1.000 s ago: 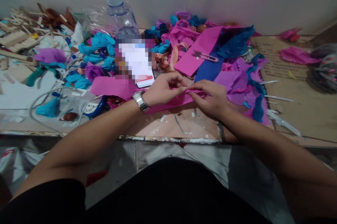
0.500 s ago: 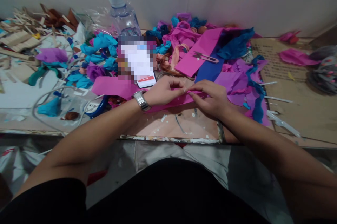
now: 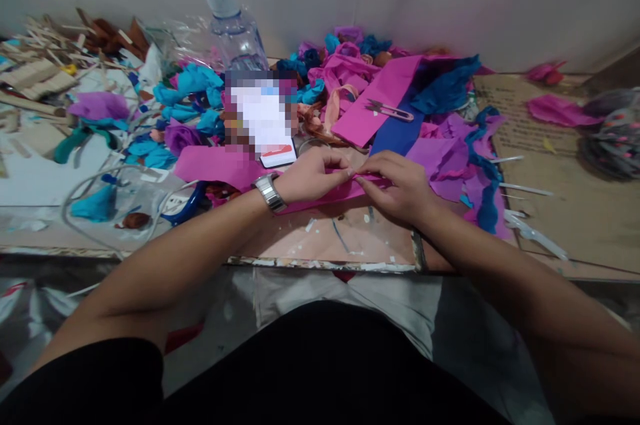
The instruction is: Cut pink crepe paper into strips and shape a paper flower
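Observation:
A strip of pink crepe paper [image 3: 327,199] runs under and between my two hands, low over the front of the table. My left hand [image 3: 316,175], with a metal watch at the wrist, pinches the paper's upper edge between thumb and fingertips. Right beside it, my right hand [image 3: 397,184] pinches the same edge, the fingertips of both hands almost touching. Part of the strip is hidden behind the hands. Just beyond lie a phone [image 3: 273,145], partly blurred out, and pink-handled thread snips [image 3: 387,109] resting on pink and blue sheets.
A capped plastic bottle [image 3: 237,38] stands at the back. Crumpled blue and purple paper [image 3: 193,82] covers the left middle, with wooden sticks [image 3: 37,75], green-handled pliers [image 3: 83,142] and a white cable [image 3: 65,202] further left. Cardboard [image 3: 555,178] and a white-handled tool [image 3: 537,236] lie at right.
Almost nothing differs. Both hands keep their pinch on the pink crepe paper, and the view has shifted very slightly.

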### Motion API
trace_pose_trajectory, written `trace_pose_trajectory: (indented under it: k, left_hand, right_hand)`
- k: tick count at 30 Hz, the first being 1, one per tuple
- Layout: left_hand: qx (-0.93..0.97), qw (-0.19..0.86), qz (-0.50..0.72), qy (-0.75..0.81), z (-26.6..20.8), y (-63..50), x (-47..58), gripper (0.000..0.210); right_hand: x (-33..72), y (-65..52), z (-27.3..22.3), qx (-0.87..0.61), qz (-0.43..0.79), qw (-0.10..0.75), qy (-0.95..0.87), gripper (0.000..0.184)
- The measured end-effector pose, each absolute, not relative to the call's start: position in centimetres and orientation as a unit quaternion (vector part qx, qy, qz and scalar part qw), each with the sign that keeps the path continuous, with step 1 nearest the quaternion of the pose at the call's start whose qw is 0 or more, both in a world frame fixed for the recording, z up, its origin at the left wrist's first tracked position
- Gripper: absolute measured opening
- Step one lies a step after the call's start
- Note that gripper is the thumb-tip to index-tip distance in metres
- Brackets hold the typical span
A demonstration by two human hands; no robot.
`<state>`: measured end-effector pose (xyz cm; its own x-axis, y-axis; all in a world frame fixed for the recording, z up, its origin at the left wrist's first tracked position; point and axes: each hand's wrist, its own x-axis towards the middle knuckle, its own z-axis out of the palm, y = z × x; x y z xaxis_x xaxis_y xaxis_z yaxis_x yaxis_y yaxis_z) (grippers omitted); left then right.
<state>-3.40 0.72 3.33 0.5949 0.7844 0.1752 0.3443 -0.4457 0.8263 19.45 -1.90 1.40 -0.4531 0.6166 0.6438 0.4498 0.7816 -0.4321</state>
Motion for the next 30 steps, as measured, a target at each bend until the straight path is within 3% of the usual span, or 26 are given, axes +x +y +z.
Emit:
trace_pose_trajectory:
  k: [16, 30]
  left_hand:
    - [0.831, 0.314, 0.322, 0.329, 2.9, 0.3, -3.3, 0.019]
    - [0.837, 0.279, 0.341, 0.326, 3.5, -0.4, -3.1, 0.023]
  right_hand:
    - [19.5, -2.0, 1.8, -0.324, 0.11, 0.403, -0.849, 0.01]
    - [19.4, -1.9, 1.7, -0.325, 0.118, 0.42, -0.839, 0.003]
